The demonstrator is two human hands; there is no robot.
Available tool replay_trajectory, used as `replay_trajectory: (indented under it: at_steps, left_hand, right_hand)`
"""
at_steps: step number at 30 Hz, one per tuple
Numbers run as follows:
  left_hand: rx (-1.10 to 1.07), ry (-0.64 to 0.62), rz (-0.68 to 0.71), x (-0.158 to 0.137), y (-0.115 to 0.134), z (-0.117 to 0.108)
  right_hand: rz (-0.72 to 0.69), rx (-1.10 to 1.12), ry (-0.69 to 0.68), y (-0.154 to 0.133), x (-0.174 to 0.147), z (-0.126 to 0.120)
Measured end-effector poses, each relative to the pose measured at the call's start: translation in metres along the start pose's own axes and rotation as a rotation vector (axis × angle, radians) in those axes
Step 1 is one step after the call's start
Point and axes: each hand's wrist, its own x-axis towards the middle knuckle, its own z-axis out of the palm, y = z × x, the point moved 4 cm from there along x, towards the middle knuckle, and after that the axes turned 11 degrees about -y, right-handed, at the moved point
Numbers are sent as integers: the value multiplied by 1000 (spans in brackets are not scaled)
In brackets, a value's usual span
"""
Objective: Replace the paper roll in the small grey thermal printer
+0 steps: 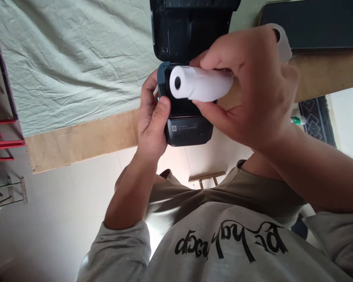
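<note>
My left hand [151, 122] grips the left side of a small dark-blue portable printer [188, 131], thumb against its edge. The printer's black lid [191, 29] stands open above it. My right hand [253, 84] pinches a white paper roll [198, 83] between fingers and thumb. It holds the roll lying sideways, just over the printer's open compartment, with the core hole facing left. I cannot tell whether the roll touches the compartment. The printer is held in the air at the table's edge, above my lap.
A creased pale-green cloth [76, 58] covers part of a wooden table [85, 141]. A dark flat screen [314, 23] lies at the top right. Red shelving [2, 133] stands at the left. On the floor are a patterned rug [317, 117] and a small wooden stool [207, 178].
</note>
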Motion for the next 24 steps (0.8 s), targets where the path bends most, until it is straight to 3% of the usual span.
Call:
replay_trajectory:
  at_steps: [3,6,11,14,16,19,22,24]
  left_hand:
    - [28,-24,11,-1,3,2]
    - [39,-35,1,0,5,2]
    - [35,-86,64,3,-2,-6]
    - [39,-225,122,5,-12,-11]
    - [55,-234,120,4,-18,-14]
    - [55,-164,105,1,-23,-16]
    - [35,-182,124,-1,-19,-10]
    - [37,-201,120,-1,-16,-6]
  right_hand:
    - [-41,-344,83,-4,4,2]
    - [-165,-449,145,-4,3,4]
    - [-409,-428,250,-4,-9,6]
    - [-548,-409,209,-4,-18,12]
    - [-596,-381,146,-2,-21,14]
    - [-564,-219,160,5,-22,7]
    - [-383,-116,305,13,-19,-4]
    - [-277,-60,295,17,-16,-6]
